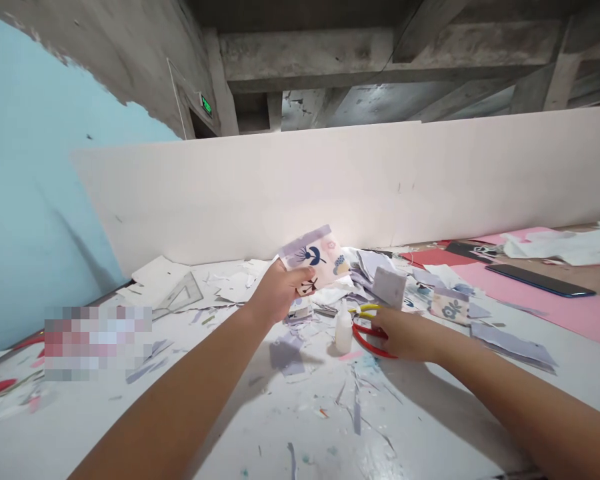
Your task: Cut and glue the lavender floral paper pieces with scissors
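In my left hand (275,293) is a patterned piece of paper (316,257) with navy and pink motifs and a lilac edge, pinched under the thumb and raised above the table. My right hand (403,333) is closed at the handles of a pair of scissors (367,311), one handle yellow and one red; its fingertips are partly hidden. Just left of the scissors, a small white squeeze bottle (343,330) stands upright. Behind the right hand a grey-lilac square (389,287) leans among paper scraps, near another floral patterned piece (450,305).
Paper offcuts litter the white table (220,427). A clear set square (183,291) lies at left. On the right, a dark phone (540,280) rests on pink paper (580,313). A low white partition (260,193) stands behind, with a blue wall (25,200) at left.
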Demonstrator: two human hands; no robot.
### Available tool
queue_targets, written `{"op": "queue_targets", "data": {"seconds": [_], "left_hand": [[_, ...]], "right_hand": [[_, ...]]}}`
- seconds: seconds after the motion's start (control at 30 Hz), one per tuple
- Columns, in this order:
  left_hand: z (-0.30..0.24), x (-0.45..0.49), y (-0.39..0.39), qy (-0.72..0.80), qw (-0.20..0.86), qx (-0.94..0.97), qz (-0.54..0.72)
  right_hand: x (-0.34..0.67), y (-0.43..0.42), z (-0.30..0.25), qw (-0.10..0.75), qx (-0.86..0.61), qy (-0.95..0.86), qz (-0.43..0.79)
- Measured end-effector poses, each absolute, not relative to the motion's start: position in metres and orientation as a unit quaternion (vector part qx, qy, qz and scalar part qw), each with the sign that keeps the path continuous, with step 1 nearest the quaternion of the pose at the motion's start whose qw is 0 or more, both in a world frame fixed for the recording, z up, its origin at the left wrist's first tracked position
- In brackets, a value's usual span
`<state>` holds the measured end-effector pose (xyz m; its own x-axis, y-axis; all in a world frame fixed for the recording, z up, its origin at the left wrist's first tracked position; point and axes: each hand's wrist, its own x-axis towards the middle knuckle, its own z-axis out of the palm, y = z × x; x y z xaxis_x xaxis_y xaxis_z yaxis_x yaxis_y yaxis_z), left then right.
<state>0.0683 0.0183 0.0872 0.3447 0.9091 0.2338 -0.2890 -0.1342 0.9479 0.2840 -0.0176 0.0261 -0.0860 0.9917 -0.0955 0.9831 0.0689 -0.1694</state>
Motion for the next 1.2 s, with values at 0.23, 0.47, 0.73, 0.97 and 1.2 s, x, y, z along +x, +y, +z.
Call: {"op": "queue_targets", "data": {"seconds": [0.23, 0.47, 0.73, 0.97, 1.2], "left_hand": [[0.088, 0.066, 0.023, 0.287, 0.595, 0.528, 0.533], [0.091, 0.060, 0.026, 0.283, 0.582, 0.520, 0.557], [0.094, 0.058, 0.024, 0.288, 0.584, 0.513, 0.560], [0.090, 0.055, 0.028, 0.288, 0.581, 0.506, 0.569], [0.090, 0.055, 0.025, 0.247, 0.609, 0.542, 0.523]], "right_hand": [[0.285, -0.016, 0.029, -0.004, -0.682, -0.726, 0.094], [0.287, -0.016, 0.032, 0.023, -0.678, -0.734, 0.034], [0.302, -0.020, 0.042, 0.053, -0.692, -0.714, 0.088], [0.313, -0.027, 0.064, 0.186, -0.703, -0.684, 0.059], [0.292, -0.026, 0.053, 0.529, -0.528, -0.633, 0.202]]}}
